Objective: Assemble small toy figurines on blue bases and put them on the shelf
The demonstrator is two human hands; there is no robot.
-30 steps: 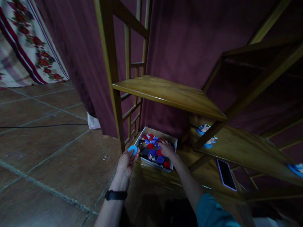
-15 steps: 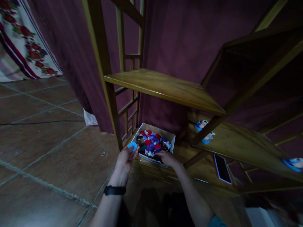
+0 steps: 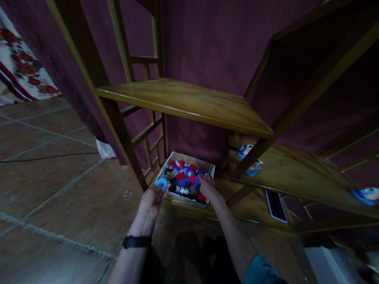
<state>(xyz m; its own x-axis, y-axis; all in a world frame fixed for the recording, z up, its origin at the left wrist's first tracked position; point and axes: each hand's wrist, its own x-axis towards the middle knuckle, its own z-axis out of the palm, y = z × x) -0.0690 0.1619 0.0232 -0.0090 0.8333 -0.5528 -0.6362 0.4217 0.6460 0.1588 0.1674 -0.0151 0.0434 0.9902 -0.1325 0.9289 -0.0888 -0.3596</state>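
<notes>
A bright blue disc [image 3: 161, 183] is pinched between the thumb and fingers of my left hand [image 3: 154, 194], just outside the left front corner of a white cardboard box [image 3: 172, 198]. Small figurines [image 3: 182, 191] and red, purple and black round pieces [image 3: 183, 176] fill that box. Over its right side reaches my right hand [image 3: 208, 185], its fingers stretched down among the pieces; the fingertips are partly hidden, and no held piece shows.
The box stands on the low level of a wooden shelf [image 3: 183, 100]. Blue-based figurines [image 3: 252, 167] sit on a board to the right, another figurine [image 3: 367, 195] farther along. A phone [image 3: 276, 206] lies below them. Wooden uprights [image 3: 115, 130] flank my reach.
My right hand has moved deeper toward the right side of the box, over the pieces. My left hand keeps the blue disc. The whole view has shifted a little.
</notes>
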